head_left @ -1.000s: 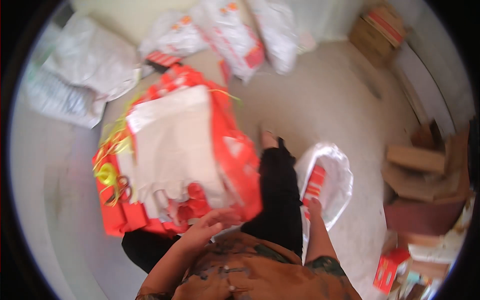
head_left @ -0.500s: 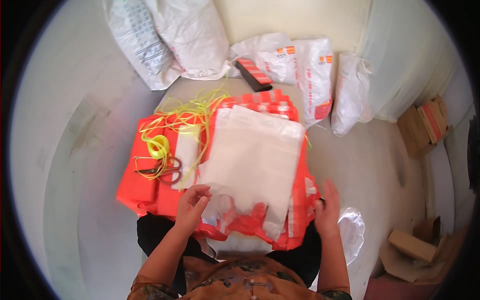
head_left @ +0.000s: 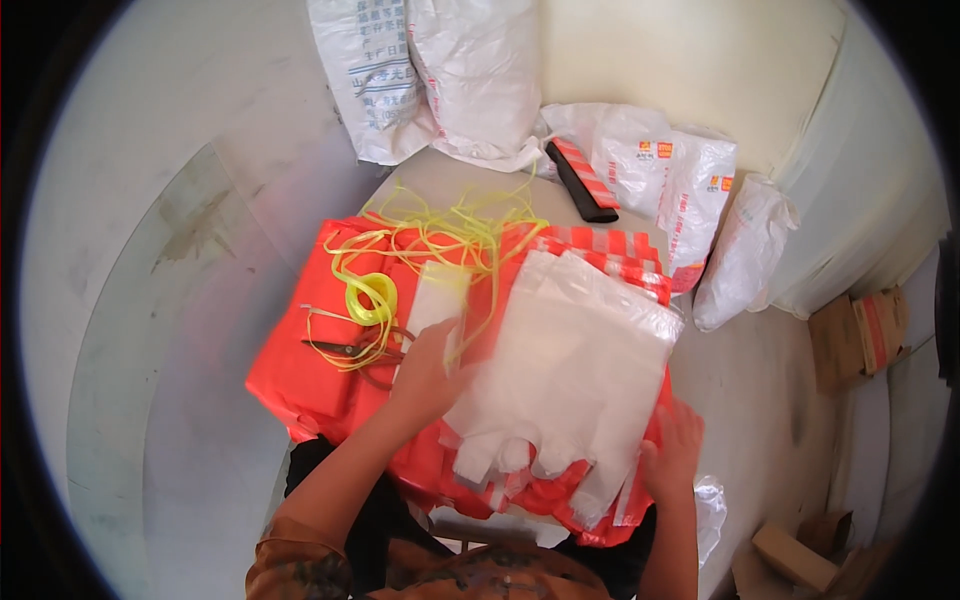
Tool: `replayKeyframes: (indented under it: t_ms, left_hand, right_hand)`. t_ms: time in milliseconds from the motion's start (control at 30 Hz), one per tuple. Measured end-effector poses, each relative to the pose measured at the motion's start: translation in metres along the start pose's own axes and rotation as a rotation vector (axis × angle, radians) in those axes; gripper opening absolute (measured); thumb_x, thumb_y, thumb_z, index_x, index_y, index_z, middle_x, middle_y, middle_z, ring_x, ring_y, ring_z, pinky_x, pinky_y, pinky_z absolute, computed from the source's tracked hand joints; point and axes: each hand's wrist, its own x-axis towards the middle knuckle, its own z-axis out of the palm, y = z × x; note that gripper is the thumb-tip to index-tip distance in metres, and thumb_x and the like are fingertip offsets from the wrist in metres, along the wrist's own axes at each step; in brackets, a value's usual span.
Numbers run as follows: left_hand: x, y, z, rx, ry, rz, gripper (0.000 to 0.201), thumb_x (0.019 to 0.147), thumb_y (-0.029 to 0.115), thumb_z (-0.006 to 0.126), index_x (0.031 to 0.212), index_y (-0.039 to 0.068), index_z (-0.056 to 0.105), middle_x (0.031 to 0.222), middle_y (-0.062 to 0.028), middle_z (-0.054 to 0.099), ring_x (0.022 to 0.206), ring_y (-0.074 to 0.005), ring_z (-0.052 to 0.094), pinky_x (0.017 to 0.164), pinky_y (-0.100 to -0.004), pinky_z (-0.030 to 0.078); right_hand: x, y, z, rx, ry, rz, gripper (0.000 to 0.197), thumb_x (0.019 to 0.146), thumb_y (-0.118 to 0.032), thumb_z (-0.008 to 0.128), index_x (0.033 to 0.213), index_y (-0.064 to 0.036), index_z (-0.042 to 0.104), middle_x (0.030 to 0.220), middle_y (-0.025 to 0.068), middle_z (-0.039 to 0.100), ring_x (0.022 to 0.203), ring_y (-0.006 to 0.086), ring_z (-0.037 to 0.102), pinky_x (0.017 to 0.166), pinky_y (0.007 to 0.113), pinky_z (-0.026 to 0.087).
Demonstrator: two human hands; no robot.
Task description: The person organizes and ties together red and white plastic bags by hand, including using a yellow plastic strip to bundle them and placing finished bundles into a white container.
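Note:
A stack of white plastic bags [head_left: 590, 360] with cut-out handles lies on a larger pile of red plastic bags [head_left: 310, 330]. My left hand [head_left: 435, 370], blurred, is at the left edge of the white stack, over a folded white piece [head_left: 442, 285]; its fingertips do not show clearly. Just left of it lie scissors [head_left: 385, 372] with brown handles, partly hidden by the hand. A roll of yellow plastic ribbon [head_left: 372, 298] sits beside them, with loose strands [head_left: 450, 225] tangled behind. My right hand [head_left: 675, 450] touches the red bags' right edge, thumb and fingers apart.
Full white sacks [head_left: 475, 80] stand at the back, with smaller printed white sacks [head_left: 690, 200] to their right. A black and red-striped roll [head_left: 583, 180] lies beyond the pile. Cardboard boxes [head_left: 850, 340] are at the right, more [head_left: 795, 560] at lower right.
The view has shifted, so the pile sits further right and lower. My left hand has moved forward beside the scissors; my right hand has come in against the pile's right edge.

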Motion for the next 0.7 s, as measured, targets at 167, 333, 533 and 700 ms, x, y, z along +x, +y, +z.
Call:
replayKeyframes:
  t_ms: [167, 333, 533, 700]
  left_hand:
    - [0.054, -0.010, 0.027, 0.152, 0.003, -0.033, 0.093, 0.077, 0.027, 0.076, 0.150, -0.001, 0.024, 0.153, -0.0281, 0.028, 0.144, -0.0440, 0.024, 0.118, -0.0494, 0.025]
    - [0.119, -0.017, 0.053, 0.342, -0.032, -0.047, 0.105, 0.068, 0.024, 0.078, 0.153, 0.001, 0.019, 0.158, -0.0267, 0.020, 0.149, -0.0448, 0.013, 0.118, -0.0574, 0.018]
    - [0.194, -0.037, 0.039, 0.768, -0.159, -0.025, 0.115, 0.064, 0.025, 0.081, 0.157, 0.007, 0.014, 0.160, -0.0185, 0.023, 0.151, -0.0422, 0.010, 0.120, -0.0588, 0.013]
    - [0.228, -0.036, 0.049, 0.835, -0.339, -0.080, 0.110, 0.073, 0.024, 0.078, 0.159, 0.013, 0.010, 0.152, -0.0169, 0.039, 0.150, -0.0411, 0.017, 0.120, -0.0584, 0.013]
  right_hand:
    - [-0.060, 0.047, 0.001, 0.139, 0.113, 0.344, 0.044, 0.093, -0.014, 0.049, 0.134, 0.0005, 0.051, 0.149, 0.0223, 0.041, 0.137, 0.0404, 0.040, 0.115, 0.048, 0.030]
    - [-0.136, 0.086, 0.038, 0.138, 0.146, 0.467, 0.045, 0.103, -0.027, 0.042, 0.135, 0.0028, 0.049, 0.151, 0.0245, 0.038, 0.138, 0.0432, 0.037, 0.114, 0.050, 0.030]
    - [-0.148, 0.090, 0.062, 0.218, 0.248, 0.493, 0.050, 0.104, -0.038, 0.046, 0.139, -0.0029, 0.051, 0.148, 0.0268, 0.042, 0.137, 0.0452, 0.040, 0.116, 0.051, 0.029]
    - [-0.137, 0.091, 0.061, 0.198, 0.190, 0.472, 0.048, 0.105, -0.037, 0.045, 0.136, -0.0007, 0.053, 0.146, 0.0282, 0.044, 0.135, 0.0454, 0.041, 0.114, 0.051, 0.031]
